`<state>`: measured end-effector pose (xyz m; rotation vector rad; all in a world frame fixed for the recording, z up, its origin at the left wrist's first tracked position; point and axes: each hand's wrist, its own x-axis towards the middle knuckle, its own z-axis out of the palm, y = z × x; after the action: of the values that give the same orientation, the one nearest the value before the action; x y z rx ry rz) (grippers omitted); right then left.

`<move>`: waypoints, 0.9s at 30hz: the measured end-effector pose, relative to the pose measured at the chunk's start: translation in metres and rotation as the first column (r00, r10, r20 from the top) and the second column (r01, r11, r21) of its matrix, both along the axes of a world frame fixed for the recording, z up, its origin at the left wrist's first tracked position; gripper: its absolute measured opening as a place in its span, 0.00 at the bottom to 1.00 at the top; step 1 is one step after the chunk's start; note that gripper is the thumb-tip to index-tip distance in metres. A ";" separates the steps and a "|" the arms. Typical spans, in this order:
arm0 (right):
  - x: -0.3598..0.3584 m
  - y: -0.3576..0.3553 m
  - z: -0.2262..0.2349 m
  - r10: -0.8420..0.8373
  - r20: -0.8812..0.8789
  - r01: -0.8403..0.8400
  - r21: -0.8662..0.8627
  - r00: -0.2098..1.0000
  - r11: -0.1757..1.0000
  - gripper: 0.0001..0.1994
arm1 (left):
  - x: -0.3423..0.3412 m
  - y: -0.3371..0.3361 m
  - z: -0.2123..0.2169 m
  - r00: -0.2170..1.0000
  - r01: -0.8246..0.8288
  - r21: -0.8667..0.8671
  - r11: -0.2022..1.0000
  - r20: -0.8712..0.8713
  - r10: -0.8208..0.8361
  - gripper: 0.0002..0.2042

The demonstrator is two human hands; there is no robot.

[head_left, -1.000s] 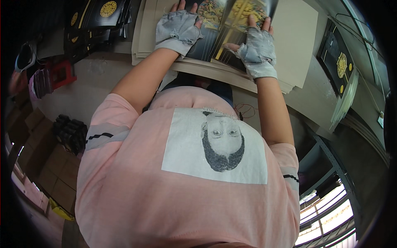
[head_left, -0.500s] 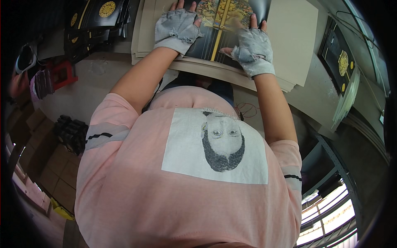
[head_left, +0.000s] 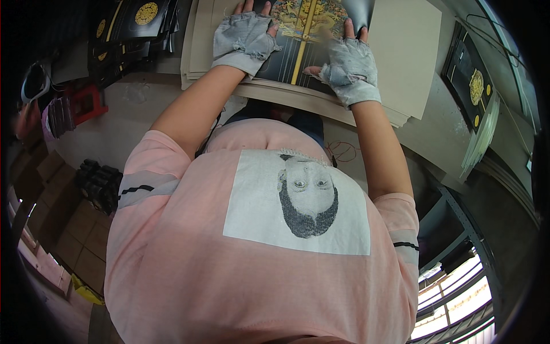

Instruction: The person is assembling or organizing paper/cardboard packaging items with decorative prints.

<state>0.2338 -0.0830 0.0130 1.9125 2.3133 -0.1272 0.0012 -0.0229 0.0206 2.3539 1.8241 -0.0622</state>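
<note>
A glossy black printed sheet (head_left: pixel 285 64) with a gold band and an ornate gold pattern lies on a stack of pale grey boards (head_left: pixel 404 63). My left hand (head_left: pixel 245 38), in a worn grey fingerless glove, rests on the sheet's left side with its fingers stretched out. On the right side lies my right hand (head_left: pixel 348 66), gloved alike, its fingers pointing away from me and its thumb spread toward the gold band. Both hands are flat and hold nothing. The far end of the sheet runs out of view.
At the far left is a pile of black printed pieces with gold emblems (head_left: pixel 146 14). A red plastic item (head_left: pixel 89 103) stands below it. On the right, another black piece with a gold emblem (head_left: pixel 474 86) lies beside a sheaf of pale sheets (head_left: pixel 481 137). Grey metal shelving (head_left: pixel 458 218) is at lower right.
Almost nothing differs. My hands stay flat on the black sheet, and my right fingertips have shifted very slightly to the left.
</note>
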 end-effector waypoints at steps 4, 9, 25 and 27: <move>-0.002 0.002 0.002 -0.008 0.005 0.008 -0.046 1.000 0.999 0.56 | -0.001 0.000 -0.004 1.000 0.006 0.014 1.000 -0.004 -0.006 0.32; -0.002 -0.001 0.002 -0.032 -0.048 0.032 -0.007 0.998 0.999 0.55 | -0.002 0.001 -0.007 1.000 0.004 0.014 1.000 0.004 -0.004 0.32; -0.004 -0.002 0.013 -0.018 -0.087 0.020 0.022 0.996 1.000 0.52 | -0.017 -0.015 -0.028 0.768 0.637 0.064 0.768 0.025 -0.640 0.33; -0.001 -0.002 0.008 -0.012 -0.097 0.016 0.041 0.995 0.999 0.51 | -0.018 -0.015 -0.019 0.707 0.707 0.009 0.708 0.018 -0.707 0.39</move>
<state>0.2324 -0.0850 0.0213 1.9857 2.3821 -0.1780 -0.0164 -0.0381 0.0014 2.8876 0.7869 -0.1265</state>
